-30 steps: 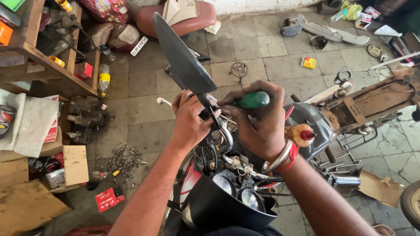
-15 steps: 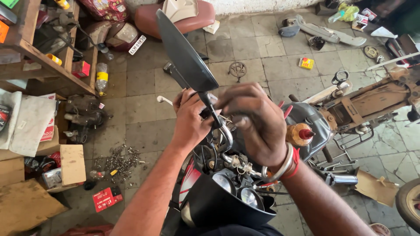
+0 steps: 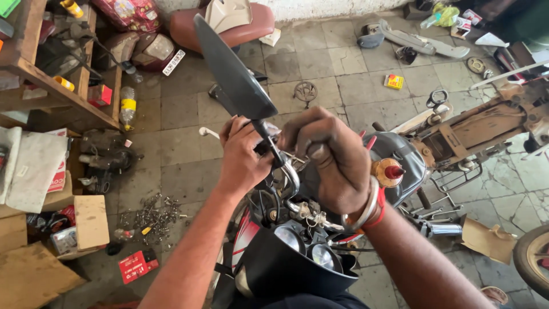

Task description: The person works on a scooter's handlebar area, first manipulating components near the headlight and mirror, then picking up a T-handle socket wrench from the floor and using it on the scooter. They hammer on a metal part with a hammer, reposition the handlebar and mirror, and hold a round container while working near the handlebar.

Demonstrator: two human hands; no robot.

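Note:
I look down on a motorcycle's handlebar and its black instrument cluster (image 3: 303, 257). A black rear-view mirror (image 3: 234, 74) stands up on a thin stem (image 3: 267, 137) from the left side of the bar. My left hand (image 3: 243, 157) is wrapped around the base of that stem. Just to its right, touching the same spot, my right hand (image 3: 334, 163) is a closed fist with metal and red bangles at the wrist. The green-handled screwdriver seen earlier is now hidden inside that fist. A brass-and-red fuel cap (image 3: 389, 171) sits just behind the right hand.
A stripped motorcycle frame (image 3: 480, 126) lies at the right, a wheel (image 3: 534, 257) at the lower right. A wooden shelf (image 3: 51, 86), a bottle (image 3: 128, 106), cardboard boxes (image 3: 91, 220), a heap of bolts (image 3: 151, 214) and a red box (image 3: 137, 264) crowd the left. A maroon seat (image 3: 189, 28) lies at the back.
My right hand has rolled over the screwdriver, so its green handle no longer shows. The left hand has stayed on the mirror stem's base.

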